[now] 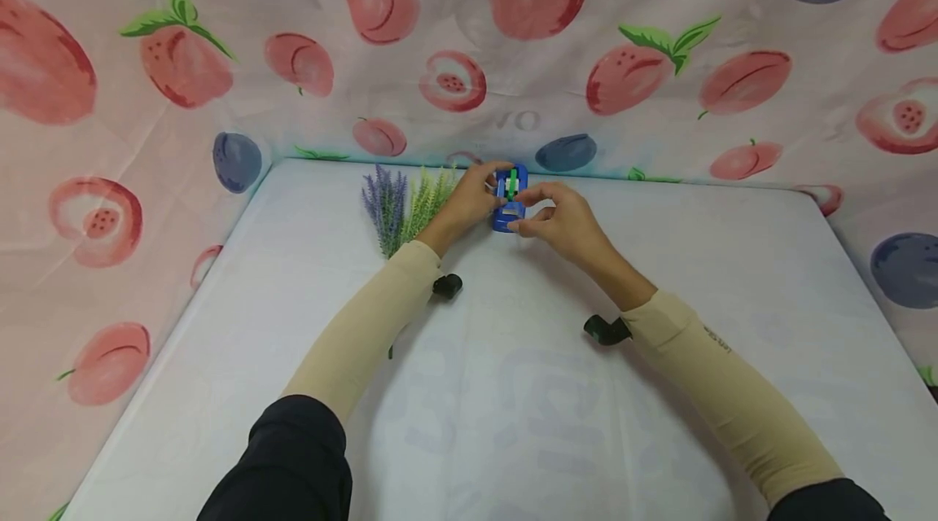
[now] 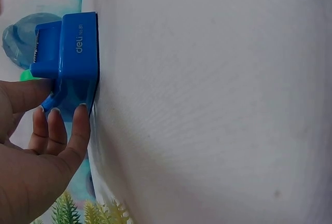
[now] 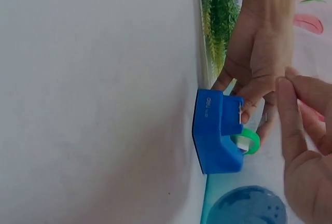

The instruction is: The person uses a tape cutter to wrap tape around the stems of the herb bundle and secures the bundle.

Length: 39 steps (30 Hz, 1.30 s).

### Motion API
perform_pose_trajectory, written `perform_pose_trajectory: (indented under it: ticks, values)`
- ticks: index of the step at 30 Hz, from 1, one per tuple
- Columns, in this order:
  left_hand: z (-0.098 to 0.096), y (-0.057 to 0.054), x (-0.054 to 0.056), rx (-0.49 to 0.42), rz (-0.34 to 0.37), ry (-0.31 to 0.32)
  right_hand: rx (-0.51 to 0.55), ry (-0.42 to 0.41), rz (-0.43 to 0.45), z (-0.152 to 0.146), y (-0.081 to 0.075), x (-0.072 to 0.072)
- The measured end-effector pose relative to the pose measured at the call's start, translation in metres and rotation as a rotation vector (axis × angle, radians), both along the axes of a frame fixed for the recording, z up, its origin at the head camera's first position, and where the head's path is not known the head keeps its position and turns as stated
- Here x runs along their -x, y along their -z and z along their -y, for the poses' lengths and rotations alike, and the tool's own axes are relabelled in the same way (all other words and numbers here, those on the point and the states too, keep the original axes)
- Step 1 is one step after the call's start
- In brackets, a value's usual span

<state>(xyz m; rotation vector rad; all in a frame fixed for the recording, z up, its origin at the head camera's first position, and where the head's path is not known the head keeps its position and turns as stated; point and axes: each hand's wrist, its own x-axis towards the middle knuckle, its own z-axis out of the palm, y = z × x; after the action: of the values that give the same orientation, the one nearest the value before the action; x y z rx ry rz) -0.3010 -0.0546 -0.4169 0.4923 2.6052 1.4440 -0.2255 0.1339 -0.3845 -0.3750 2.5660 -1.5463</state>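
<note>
A blue tape dispenser (image 1: 508, 217) with a green roll core (image 3: 254, 140) stands at the table's far edge. Its side, lettered "deli", faces the left wrist view. My left hand (image 1: 471, 197) holds it from the left, thumb over the top near the roll and the other fingers along the side. On the dispenser's right is my right hand (image 1: 563, 218), its index finger and thumb bent toward it with a gap between their tips in the head view. In the right wrist view those fingertips (image 3: 282, 85) overlap, and no object shows between them.
Artificial purple flower sprigs (image 1: 384, 199) and yellow-green sprigs (image 1: 425, 203) lie left of the dispenser, partly behind the left forearm. Black wrist cameras (image 1: 607, 330) jut from both sleeves. A fruit-print cloth (image 1: 528, 81) hangs behind the white-covered table (image 1: 513, 391).
</note>
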Motion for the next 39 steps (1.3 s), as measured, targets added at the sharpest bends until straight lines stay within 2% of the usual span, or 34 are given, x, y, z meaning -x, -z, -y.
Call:
perform_pose_trajectory:
  ticks: [7, 11, 21, 28, 35, 39]
  values:
    - [0.001, 0.000, 0.002, 0.001, -0.025, 0.017, 0.105, -0.030, 0.224, -0.006, 0.005, 0.004]
    - [0.001, 0.001, 0.003, 0.002, -0.030, 0.020, 0.153, -0.051, 0.272, -0.007, 0.008, 0.006]
    - [0.000, 0.000, 0.001, 0.017, -0.034, 0.016, 0.090, -0.055, 0.154, -0.004, 0.013, 0.000]
    - [-0.001, 0.000, 0.002, 0.015, -0.028, 0.020, 0.087, -0.066, 0.189, -0.004, 0.013, -0.003]
    - [0.000, 0.001, 0.002, 0.024, -0.024, 0.017, 0.044, -0.129, 0.190, -0.005, 0.013, -0.006]
    - [0.000, 0.000, 0.002, 0.023, -0.014, 0.011, 0.064, -0.104, 0.192, -0.004, 0.013, -0.007]
